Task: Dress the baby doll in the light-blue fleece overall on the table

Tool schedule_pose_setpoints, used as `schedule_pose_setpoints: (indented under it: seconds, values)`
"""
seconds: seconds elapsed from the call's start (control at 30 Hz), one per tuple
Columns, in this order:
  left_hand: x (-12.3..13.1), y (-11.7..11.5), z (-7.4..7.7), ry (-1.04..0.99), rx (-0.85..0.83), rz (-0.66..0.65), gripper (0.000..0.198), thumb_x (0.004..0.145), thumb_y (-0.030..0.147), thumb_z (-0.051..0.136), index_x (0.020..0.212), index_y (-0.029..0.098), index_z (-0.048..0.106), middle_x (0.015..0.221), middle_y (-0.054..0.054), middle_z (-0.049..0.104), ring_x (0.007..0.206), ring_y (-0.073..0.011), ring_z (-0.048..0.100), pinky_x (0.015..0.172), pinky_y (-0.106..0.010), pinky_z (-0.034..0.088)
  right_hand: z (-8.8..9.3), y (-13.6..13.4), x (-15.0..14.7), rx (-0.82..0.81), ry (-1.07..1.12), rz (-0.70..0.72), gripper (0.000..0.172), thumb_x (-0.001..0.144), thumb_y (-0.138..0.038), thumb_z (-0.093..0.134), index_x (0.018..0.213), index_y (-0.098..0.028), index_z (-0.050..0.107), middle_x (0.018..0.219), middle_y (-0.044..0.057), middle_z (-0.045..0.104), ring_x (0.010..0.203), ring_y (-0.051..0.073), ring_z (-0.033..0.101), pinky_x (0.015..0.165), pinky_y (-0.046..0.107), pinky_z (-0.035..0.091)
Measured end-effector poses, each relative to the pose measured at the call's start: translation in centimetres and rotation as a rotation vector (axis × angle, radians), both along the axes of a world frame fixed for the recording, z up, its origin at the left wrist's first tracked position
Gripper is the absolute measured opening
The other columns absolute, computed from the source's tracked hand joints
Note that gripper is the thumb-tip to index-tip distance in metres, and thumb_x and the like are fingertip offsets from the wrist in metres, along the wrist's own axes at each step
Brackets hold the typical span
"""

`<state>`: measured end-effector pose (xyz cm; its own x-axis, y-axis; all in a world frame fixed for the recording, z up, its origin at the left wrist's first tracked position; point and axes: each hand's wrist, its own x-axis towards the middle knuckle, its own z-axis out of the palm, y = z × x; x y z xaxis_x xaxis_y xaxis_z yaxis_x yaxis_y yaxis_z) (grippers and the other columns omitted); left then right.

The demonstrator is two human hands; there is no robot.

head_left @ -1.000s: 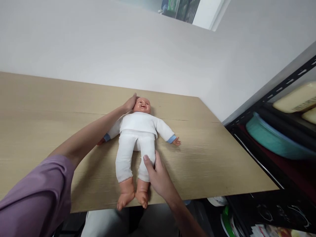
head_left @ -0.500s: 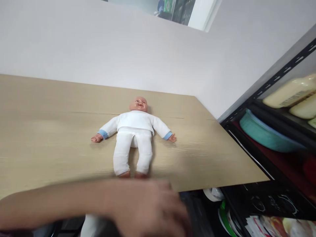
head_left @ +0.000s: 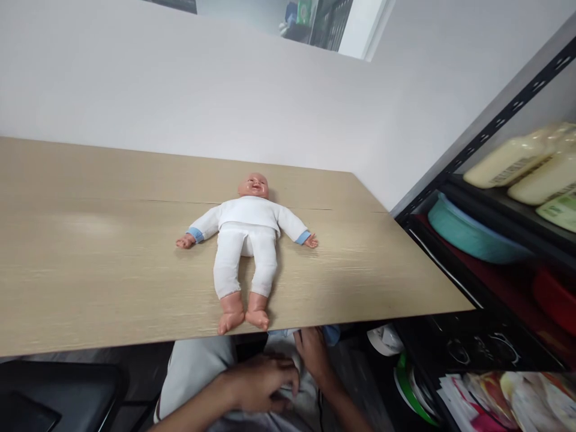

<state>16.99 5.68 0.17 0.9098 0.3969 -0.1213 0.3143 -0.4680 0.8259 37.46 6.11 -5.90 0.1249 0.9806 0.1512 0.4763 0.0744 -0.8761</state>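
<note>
Head view: both hands, left (head_left: pixel 258 384) and right (head_left: pixel 312 354), seemingly curled on lap cloth (head_left: pixel 288 393), grip unclear.

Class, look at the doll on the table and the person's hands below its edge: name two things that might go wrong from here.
1. The doll lies with its feet at the near edge of the table; a knock from below might tip it off.
2. Both the left hand and right hand are on the lap, handling pale fabric, so neither steadies the doll.
</note>
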Motion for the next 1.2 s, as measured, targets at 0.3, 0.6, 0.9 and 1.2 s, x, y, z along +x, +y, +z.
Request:
schedule_pose_setpoints:
  seconds: [0.3, 0.6, 0.9, 1.2]
  values:
    - [-4.5, -4.0, -1.3, -0.221, -0.306, 0.713, 0.051, 0.082, 0.04, 0.08, 0.128, 0.036, 0.057, 0.13, -0.009, 0.064, 0.128, -0.0358, 0.058, 0.114, -0.052, 0.044, 7.5, -8.8, -2.1, 0.205, -0.318, 0.171, 0.034, 0.071, -0.004, 0.054, 0.098, -0.024, 0.057, 0.096, 0.004, 0.067, 0.09, 0.024, 0.066, 0.084, 0.036, 0.05]
    - [-6.5, -6.3, 2.2, -0.499, -0.641, 0.722, 0.056, 0.077, 0.053, 0.088, 0.129, 0.044, 0.069, 0.127, -0.004, 0.07, 0.129, -0.0355, 0.06, 0.113, -0.047, 0.045, 13.5, -9.7, -5.1, 0.166, -0.143, 0.6, 0.055, 0.077, -0.018, 0.071, 0.129, -0.027, 0.056, 0.127, 0.009, 0.065, 0.116, 0.026, 0.069, 0.098, 0.031, 0.057]
    - [-6.3, -5.5, 8.6, -0.647, -0.306, 0.71, 0.026, 0.102, 0.047, 0.066, 0.097, 0.023, 0.074, 0.1, -0.004, 0.065, 0.098, -0.0212, 0.061, 0.096, -0.03, 0.047, 16.8, -6.1, -2.6, 0.314, 0.065, 0.773, 0.059, 0.099, -0.069, 0.053, 0.141, -0.028, 0.054, 0.14, 0.014, 0.055, 0.128, 0.031, 0.06, 0.111, 0.045, 0.051]
    - [-8.1, -2.0, 11.4, -0.721, -0.194, 0.687, 0.02, 0.104, 0.042, 0.065, 0.102, 0.024, 0.072, 0.109, -0.005, 0.069, 0.105, -0.0217, 0.06, 0.095, -0.028, 0.047, 20.2, -1.0, -4.8, 0.398, 0.148, 0.738, 0.088, 0.084, -0.024, 0.074, 0.159, -0.031, 0.029, 0.166, 0.015, 0.037, 0.156, 0.035, 0.037, 0.127, 0.055, 0.036]
